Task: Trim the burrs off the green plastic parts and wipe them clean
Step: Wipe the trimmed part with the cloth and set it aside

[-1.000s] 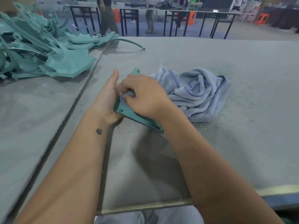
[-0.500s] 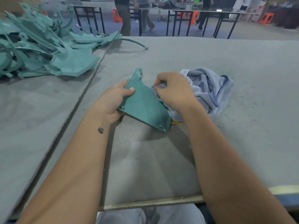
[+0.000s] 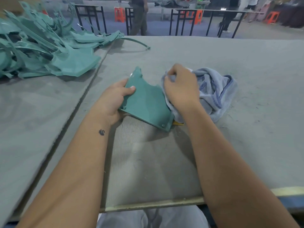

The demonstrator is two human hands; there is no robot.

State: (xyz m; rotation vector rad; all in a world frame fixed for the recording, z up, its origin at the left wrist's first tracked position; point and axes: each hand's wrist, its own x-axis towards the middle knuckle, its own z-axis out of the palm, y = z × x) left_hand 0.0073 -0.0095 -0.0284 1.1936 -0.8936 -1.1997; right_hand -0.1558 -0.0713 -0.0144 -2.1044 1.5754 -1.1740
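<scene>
A green plastic part (image 3: 146, 102), roughly triangular with a pointed far tip, leans tilted on the grey felt table (image 3: 246, 71). My left hand (image 3: 113, 97) grips its left edge, thumb on the face. My right hand (image 3: 181, 88) is bunched around a fold of the light blue cloth (image 3: 215, 91), which touches the part's right edge. A small yellow object (image 3: 177, 123) peeks out under the cloth by the part's near corner; what it is cannot be told.
A heap of green plastic parts (image 3: 41, 51) fills the far left, across a seam in the table (image 3: 85, 96). A thin curved green strip (image 3: 138, 42) lies behind. Beyond the far edge stand black tables, orange stools and people.
My right hand has slid with the cloth from on top of the part to its right edge, uncovering the green face. My left hand's thumb has come down onto that face.
</scene>
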